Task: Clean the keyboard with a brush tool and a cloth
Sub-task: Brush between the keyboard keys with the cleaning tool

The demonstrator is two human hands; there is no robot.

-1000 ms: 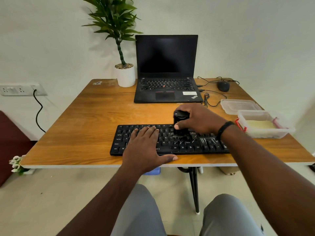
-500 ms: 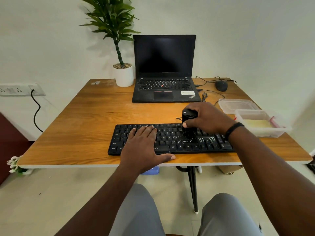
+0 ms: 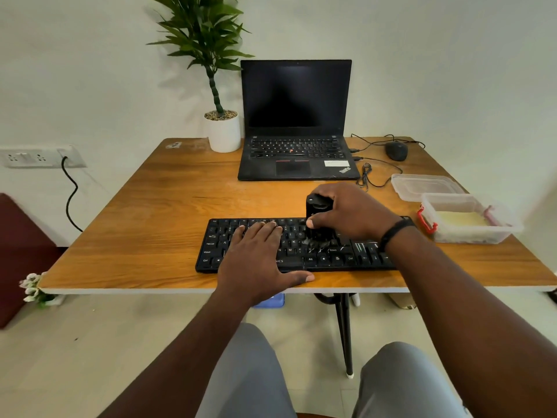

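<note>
My right hand [image 3: 351, 212] has its grip closed around the black block-shaped brush tool [image 3: 317, 217], held upright just right of frame centre. Bristle end is down on the keys of the flat black full-size keyboard [image 3: 297, 247], around the middle-right key area; exact keys under it are blurred.

My left hand [image 3: 259, 256] lies flat, palm down, on the left-centre part of that keyboard. Fingers are spread and extended, gripping nothing; the thumb points right along the keyboard's near edge.

The keyboard sits near the front edge of the brown wood-grain table [image 3: 135, 230], roughly centre frame. A black band [image 3: 393, 232] is on my right wrist.

Upper centre of frame: an open black laptop [image 3: 297, 122] with a dark screen. Just left of it is a green leafy plant in a white round pot [image 3: 224, 132]. A black wired mouse [image 3: 396, 150] is at upper right.

Right side of frame: a clear plastic box with red latches [image 3: 465, 220], something pale yellow inside; can't tell what it is. A clear plastic lid [image 3: 425, 185] lies just behind it.
</note>
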